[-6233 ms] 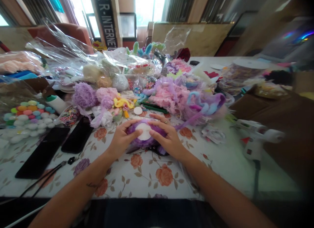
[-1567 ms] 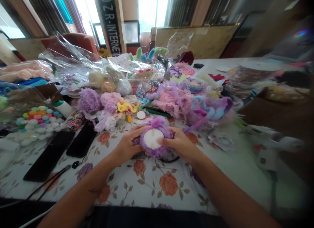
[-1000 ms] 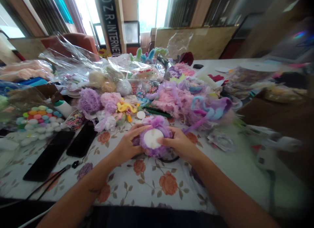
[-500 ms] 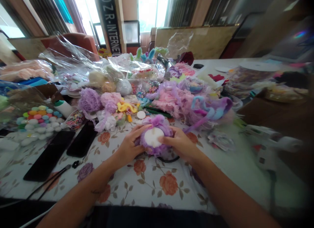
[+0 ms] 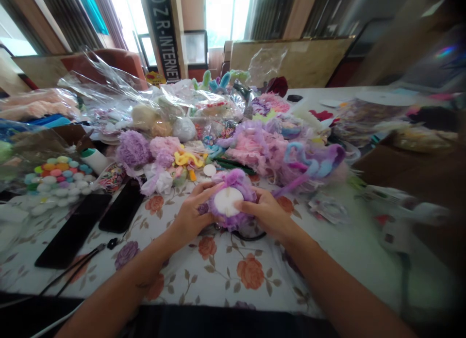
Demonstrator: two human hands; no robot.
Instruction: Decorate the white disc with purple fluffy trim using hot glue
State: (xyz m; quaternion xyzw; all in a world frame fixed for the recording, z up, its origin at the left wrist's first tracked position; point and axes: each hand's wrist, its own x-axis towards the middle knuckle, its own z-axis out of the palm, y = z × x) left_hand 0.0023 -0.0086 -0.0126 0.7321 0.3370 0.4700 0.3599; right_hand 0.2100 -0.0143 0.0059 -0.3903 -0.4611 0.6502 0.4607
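Between my hands is a fluffy purple craft piece (image 5: 235,177) with a round white disc (image 5: 226,202) set in its middle, facing up toward me. My left hand (image 5: 194,207) grips the fluffy rim from the left, its fingers partly hidden behind the piece. On the opposite side my right hand (image 5: 267,209) holds the rim, with the thumb pressed on the edge of the disc. A dark cord or ring (image 5: 249,236) shows on the cloth just under the piece.
Fluffy pink and purple trims (image 5: 251,149) heap up beyond my hands. Pompoms (image 5: 61,178) and two black phones (image 5: 73,231) lie left on the flowered tablecloth (image 5: 174,284). A glue gun (image 5: 396,221) and a cardboard box (image 5: 393,163) are at right.
Both hands keep their hold on the purple piece. My left fingers have shifted slightly along its rim, and the rest is still.
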